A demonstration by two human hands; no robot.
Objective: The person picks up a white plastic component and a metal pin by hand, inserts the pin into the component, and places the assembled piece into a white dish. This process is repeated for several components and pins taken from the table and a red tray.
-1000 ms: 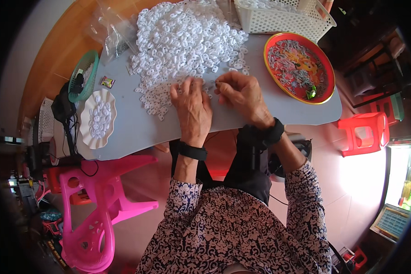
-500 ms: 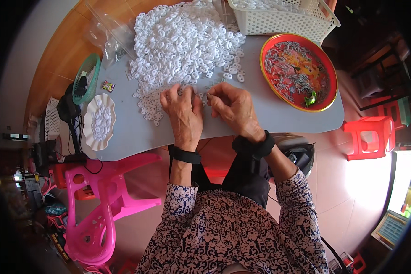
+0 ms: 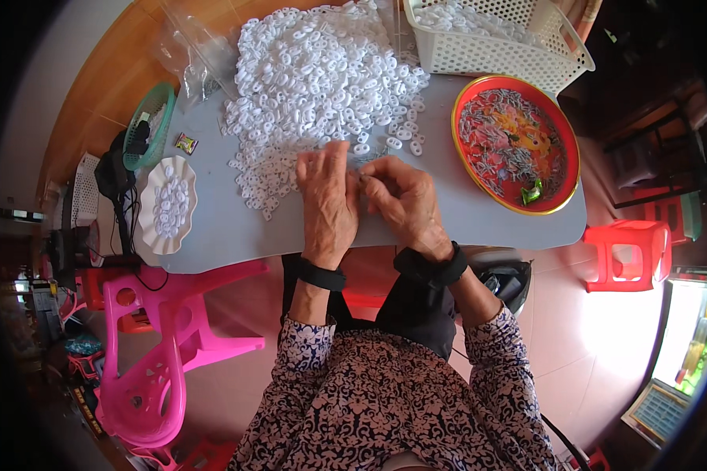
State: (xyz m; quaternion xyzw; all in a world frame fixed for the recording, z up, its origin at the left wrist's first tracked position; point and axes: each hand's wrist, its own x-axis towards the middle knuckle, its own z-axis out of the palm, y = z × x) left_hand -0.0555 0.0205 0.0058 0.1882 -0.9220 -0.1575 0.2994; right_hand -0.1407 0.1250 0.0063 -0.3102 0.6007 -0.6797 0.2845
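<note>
Now, far left, a pink plastic chair (image 3: 157,353) stands beside the grey surface (image 3: 479,216), where a white scalloped dish (image 3: 167,204) holds a few white pieces. The big heap of white plastic rings (image 3: 322,78) spreads across the middle. The left hand (image 3: 328,200) lies flat, fingers spread open on the heap's near edge. The right hand (image 3: 404,200), touching it, pinches something tiny, too small to tell. Further right sits a red round tray (image 3: 558,137), with a white basket (image 3: 495,39) behind.
</note>
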